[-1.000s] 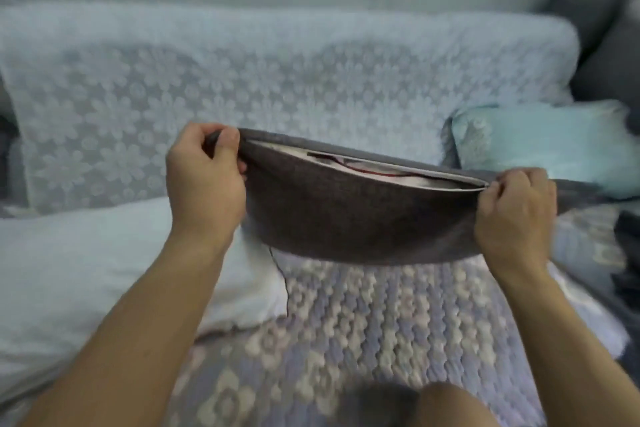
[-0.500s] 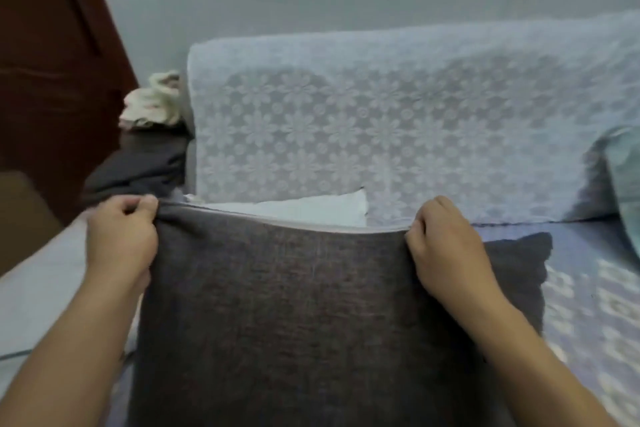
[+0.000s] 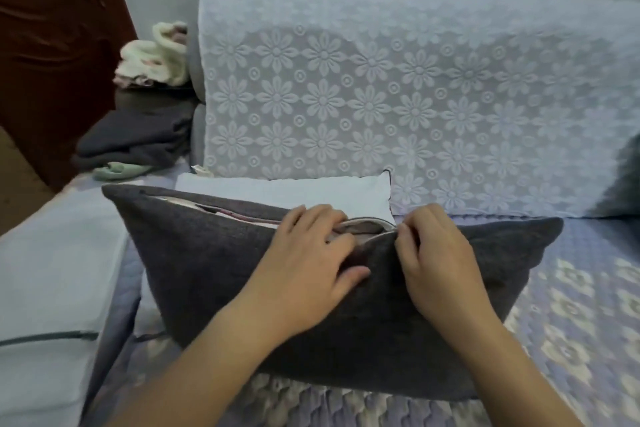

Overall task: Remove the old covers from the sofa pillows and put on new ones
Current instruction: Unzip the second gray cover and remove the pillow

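Sofa pillow in its dark grey woven cover rests on the quilted seat; left hand fingers hook inside the open seam, right hand fingertips pinch the edge beside them, likely to close it.

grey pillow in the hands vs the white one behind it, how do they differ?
The grey pillow is dark and coarse-textured; the white pillow is pale and smooth. The grey one is held by the left hand and right hand, its top seam open; the white one lies untouched, mostly hidden. Both sit on the sofa seat.
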`<action>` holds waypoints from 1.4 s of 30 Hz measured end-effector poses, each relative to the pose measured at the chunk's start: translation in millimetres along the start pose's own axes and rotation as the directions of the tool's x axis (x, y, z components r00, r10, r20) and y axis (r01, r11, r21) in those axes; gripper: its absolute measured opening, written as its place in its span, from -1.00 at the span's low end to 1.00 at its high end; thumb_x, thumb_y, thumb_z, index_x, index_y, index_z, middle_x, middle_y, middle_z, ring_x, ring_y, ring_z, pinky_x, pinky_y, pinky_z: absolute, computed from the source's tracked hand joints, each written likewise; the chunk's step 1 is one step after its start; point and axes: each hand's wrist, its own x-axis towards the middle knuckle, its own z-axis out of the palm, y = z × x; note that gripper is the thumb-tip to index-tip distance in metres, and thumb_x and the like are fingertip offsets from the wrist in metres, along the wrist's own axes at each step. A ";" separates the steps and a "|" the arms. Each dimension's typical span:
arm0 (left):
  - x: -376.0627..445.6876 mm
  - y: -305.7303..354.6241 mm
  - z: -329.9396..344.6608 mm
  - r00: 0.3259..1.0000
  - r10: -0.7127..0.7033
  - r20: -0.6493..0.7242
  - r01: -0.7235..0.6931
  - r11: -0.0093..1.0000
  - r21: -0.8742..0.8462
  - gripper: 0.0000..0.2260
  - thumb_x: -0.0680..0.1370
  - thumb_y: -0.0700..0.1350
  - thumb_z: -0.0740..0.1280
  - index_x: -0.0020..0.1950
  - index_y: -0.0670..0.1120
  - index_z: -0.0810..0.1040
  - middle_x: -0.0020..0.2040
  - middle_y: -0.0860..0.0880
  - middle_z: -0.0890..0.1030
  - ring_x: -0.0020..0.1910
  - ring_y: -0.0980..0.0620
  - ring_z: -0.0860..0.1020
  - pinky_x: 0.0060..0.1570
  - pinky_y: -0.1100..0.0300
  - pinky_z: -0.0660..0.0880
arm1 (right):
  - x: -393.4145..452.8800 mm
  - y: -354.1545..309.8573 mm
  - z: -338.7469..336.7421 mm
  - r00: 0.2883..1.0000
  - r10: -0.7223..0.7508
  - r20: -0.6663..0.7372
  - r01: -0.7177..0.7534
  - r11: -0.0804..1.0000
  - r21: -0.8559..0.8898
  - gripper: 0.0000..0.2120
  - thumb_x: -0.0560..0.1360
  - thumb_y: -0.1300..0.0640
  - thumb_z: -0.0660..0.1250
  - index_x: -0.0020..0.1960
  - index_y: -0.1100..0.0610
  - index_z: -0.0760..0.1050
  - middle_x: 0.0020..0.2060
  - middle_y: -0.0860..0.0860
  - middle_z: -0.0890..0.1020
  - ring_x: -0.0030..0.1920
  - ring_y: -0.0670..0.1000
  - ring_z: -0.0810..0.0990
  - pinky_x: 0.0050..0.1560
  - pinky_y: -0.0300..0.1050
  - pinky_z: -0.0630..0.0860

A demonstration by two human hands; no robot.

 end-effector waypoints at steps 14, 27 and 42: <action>9.6 22.3 17.1 0.991 -0.046 -0.123 0.047 0.999 0.005 -0.89 0.53 -0.06 0.42 -0.12 -0.09 0.64 0.11 -0.12 0.58 0.09 -0.15 0.55 0.11 -0.10 0.49 | 14.0 101.2 -107.8 0.968 0.225 -0.112 -0.248 0.788 -0.564 -0.80 0.48 0.23 0.25 -0.32 0.23 0.41 -0.30 0.14 0.41 -0.21 0.26 0.46 -0.17 0.01 0.32; -17.0 97.3 6.3 0.982 0.188 -0.034 -0.190 0.980 -0.058 -0.84 0.46 -0.14 0.30 -0.07 0.00 0.67 0.12 -0.05 0.54 0.16 -0.14 0.50 0.19 -0.08 0.39 | -0.9 53.7 -57.8 0.831 0.556 0.032 -0.553 0.830 -0.071 -0.35 0.48 0.13 0.32 0.54 0.02 0.23 0.53 0.05 0.16 0.51 0.16 0.17 0.48 0.04 0.18; 19.9 102.0 18.3 0.923 0.385 0.001 -0.374 0.898 -0.232 -0.78 0.41 -0.15 0.19 -0.27 0.07 0.60 0.06 0.06 0.68 0.15 -0.10 0.60 0.22 0.03 0.34 | -16.8 71.3 -67.1 0.812 0.583 -0.036 -0.583 0.812 -0.004 -0.39 0.45 0.34 0.27 0.49 0.08 0.33 0.52 0.03 0.09 0.32 0.07 0.42 0.19 -0.13 0.37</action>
